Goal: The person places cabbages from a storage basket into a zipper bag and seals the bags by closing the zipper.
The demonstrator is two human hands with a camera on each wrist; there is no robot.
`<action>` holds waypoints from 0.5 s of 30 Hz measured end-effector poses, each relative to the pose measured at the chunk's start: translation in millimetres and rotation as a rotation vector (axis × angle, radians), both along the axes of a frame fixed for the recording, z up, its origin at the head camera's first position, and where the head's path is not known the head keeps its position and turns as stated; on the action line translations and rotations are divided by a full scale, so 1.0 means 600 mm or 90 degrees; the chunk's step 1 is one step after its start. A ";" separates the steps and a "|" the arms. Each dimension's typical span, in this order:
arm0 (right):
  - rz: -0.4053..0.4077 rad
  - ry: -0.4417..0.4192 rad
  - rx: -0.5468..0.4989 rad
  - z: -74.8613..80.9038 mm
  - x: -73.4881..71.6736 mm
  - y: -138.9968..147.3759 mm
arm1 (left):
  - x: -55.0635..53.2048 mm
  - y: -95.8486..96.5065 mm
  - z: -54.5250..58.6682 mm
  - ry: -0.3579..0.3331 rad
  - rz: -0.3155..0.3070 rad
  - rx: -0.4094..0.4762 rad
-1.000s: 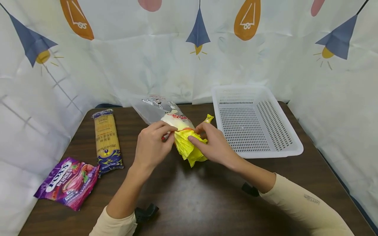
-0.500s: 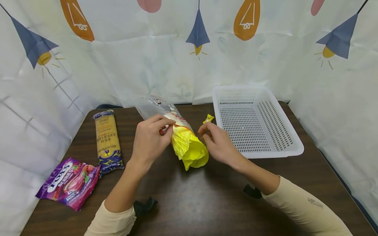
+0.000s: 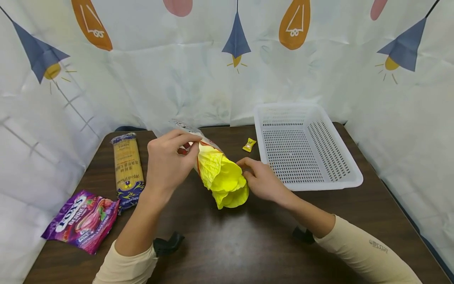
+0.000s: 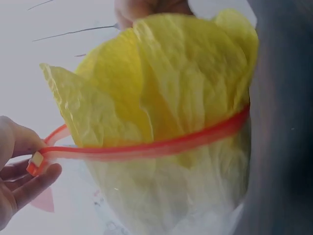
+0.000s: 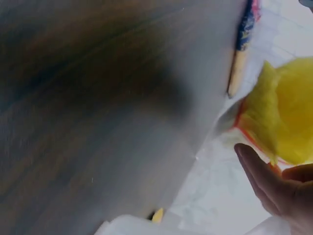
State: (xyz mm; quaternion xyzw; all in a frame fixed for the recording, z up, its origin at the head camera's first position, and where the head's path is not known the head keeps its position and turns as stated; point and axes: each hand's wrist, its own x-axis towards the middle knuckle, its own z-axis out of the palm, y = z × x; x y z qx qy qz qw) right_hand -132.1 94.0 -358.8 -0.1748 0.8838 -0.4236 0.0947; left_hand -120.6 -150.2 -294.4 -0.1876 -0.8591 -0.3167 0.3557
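Note:
A Chinese cabbage (image 3: 227,179) with bright yellow leaves sits in a clear zip bag (image 4: 210,176), its leaves sticking out past the mouth. A red zip strip (image 4: 146,151) circles the leaves. On the left, my left hand (image 3: 173,157) pinches one end of the strip, where a small red-and-white tab (image 4: 35,161) shows between finger and thumb. My right hand (image 3: 264,179) is at the opposite edge of the mouth; in the right wrist view a bit of orange-red strip shows between its fingers (image 5: 264,181). The leaves partly hide its fingertips in the head view.
A white perforated basket (image 3: 305,157) stands right of the bag. Near its left rim lies a small yellow wrapped candy (image 3: 249,144). Leftward on the dark table (image 3: 227,252) are a spaghetti packet (image 3: 128,169) and a purple berry candy bag (image 3: 83,221).
The cabbage and bag have shifted left with my left hand, and the leaves have spread open toward me. My right hand has moved off the leaf tops to the mouth's right edge.

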 end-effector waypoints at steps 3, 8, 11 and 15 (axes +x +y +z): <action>0.016 -0.123 -0.105 -0.006 -0.001 -0.002 | 0.004 -0.001 0.011 0.011 0.009 0.008; 0.025 -0.394 -0.319 -0.022 -0.001 -0.010 | 0.013 -0.002 0.027 0.020 0.016 0.029; 0.043 -0.481 -0.404 -0.031 0.002 -0.017 | 0.018 -0.002 0.035 0.022 0.018 0.046; 0.042 -0.531 -0.478 -0.039 0.007 -0.022 | 0.025 -0.001 0.042 0.020 0.026 0.069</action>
